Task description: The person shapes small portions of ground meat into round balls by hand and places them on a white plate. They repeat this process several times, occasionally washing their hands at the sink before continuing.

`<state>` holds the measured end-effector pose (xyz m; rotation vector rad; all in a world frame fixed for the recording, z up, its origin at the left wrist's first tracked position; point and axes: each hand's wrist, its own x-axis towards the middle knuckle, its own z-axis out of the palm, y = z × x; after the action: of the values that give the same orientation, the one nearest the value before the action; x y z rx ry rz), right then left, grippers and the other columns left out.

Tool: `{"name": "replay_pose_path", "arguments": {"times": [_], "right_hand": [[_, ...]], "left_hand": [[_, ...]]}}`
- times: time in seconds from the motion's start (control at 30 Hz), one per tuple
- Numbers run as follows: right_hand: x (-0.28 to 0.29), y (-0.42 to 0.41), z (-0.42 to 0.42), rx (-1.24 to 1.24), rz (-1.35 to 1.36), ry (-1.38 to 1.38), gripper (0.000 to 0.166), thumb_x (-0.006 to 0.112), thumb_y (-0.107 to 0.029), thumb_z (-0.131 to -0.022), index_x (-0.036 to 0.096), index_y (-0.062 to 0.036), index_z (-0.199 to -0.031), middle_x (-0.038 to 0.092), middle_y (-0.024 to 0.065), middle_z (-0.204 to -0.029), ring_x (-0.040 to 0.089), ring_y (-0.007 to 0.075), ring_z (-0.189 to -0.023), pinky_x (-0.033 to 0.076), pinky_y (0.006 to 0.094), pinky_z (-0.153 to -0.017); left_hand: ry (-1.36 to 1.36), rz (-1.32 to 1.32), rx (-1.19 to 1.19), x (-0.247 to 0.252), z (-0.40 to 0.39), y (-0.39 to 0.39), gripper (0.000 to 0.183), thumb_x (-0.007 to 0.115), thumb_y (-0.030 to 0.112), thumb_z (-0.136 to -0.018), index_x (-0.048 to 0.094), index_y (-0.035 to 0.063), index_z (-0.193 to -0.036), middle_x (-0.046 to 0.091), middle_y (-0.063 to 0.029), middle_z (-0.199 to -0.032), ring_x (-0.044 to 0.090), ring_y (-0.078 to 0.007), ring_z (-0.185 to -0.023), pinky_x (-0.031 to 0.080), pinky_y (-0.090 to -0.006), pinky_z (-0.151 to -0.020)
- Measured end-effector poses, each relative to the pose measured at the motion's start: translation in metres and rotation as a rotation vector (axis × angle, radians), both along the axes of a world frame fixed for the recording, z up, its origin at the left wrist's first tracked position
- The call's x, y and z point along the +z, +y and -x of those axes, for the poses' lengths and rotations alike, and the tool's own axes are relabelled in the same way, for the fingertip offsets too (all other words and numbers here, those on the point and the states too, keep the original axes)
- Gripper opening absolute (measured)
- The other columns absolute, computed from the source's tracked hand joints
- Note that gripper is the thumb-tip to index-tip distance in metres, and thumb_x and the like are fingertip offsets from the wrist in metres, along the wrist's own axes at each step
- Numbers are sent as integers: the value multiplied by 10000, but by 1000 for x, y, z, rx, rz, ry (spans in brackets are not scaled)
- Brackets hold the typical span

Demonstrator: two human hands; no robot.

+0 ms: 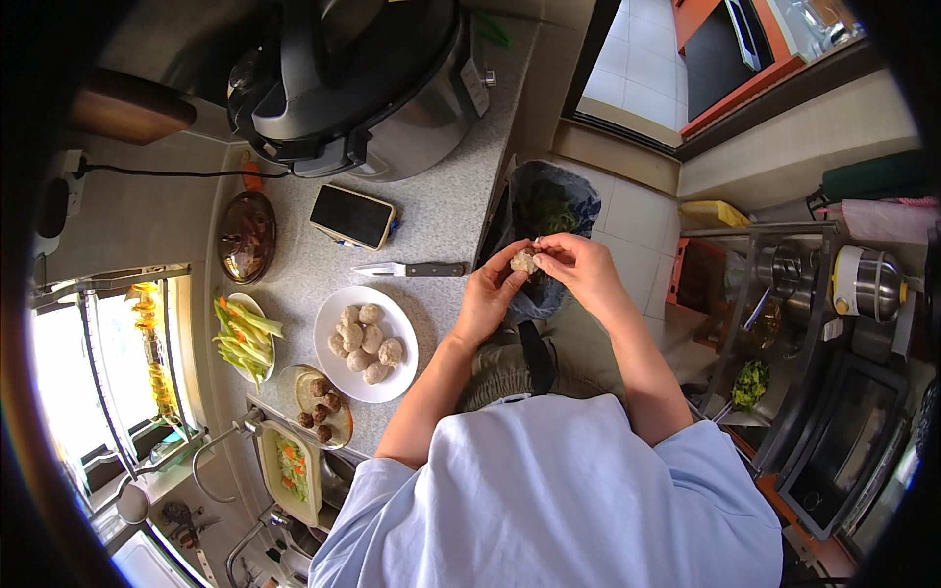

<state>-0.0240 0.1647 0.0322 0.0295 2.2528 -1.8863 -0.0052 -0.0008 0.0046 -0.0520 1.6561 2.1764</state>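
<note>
Both hands meet over a lined waste bin (553, 198) holding green scraps. My left hand (491, 298) grips a pale, lumpy ball (524, 262), perhaps a meatball, between thumb and fingers. The fingertips of my right hand (581, 268) pinch at its right side, where a small brownish bit shows. On the counter to the left, a white plate (328, 312) holds several similar pale balls. Below it, a glass dish (342, 437) contains several dark brown balls. A knife (430, 270) with a black handle lies above the white plate, its blade pointing left.
A pressure cooker (419, 125) stands at the counter's back, with a smartphone (353, 215) and glass lid (247, 239) nearby. A dish of cut vegetables (246, 334) lies left. A tub of chopped vegetables (294, 470) is by the sink. Shelving (801, 294) stands right.
</note>
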Motion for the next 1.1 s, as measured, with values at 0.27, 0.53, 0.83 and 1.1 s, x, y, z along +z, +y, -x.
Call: {"name": "replay_pose_path", "arguments": {"times": [0.27, 0.53, 0.83, 1.1], "right_hand": [[11, 0, 3, 45, -147, -15, 103, 626, -69, -803, 605, 24, -841, 627, 47, -719, 587, 77, -677, 472, 223, -631], [10, 8, 6, 85, -135, -80, 131, 636, -102, -788, 609, 19, -831, 642, 90, -716, 615, 123, -657, 483, 252, -611], [8, 8, 14, 102, -165, -81, 145, 637, -110, -791, 598, 25, -825, 644, 86, -723, 613, 116, -666, 483, 254, -609], [-11, 4, 8, -3, 31, -107, 235, 660, -144, -805, 607, 0, -982, 643, 92, -843, 615, 126, -755, 497, 246, -691]], "left_hand": [[152, 385, -86, 18, 0, 0, 404, 565, 8, -839, 492, 17, -1237, 596, -103, -1124, 555, -130, -1003, 430, -252, -877], [233, 383, -95, 14, 0, 0, 416, 561, -12, -824, 492, 16, -1233, 594, -128, -1126, 566, -167, -1024, 435, -277, -883], [167, 338, -127, 21, -1, 1, 404, 557, 20, -849, 478, 2, -1245, 585, -112, -1137, 562, -167, -1025, 438, -269, -881], [-179, -348, 134, 1, -3, 5, 481, 545, 59, -878, 380, 46, -1329, 542, -79, -1185, 539, -177, -1068, 433, -311, -930]]}}
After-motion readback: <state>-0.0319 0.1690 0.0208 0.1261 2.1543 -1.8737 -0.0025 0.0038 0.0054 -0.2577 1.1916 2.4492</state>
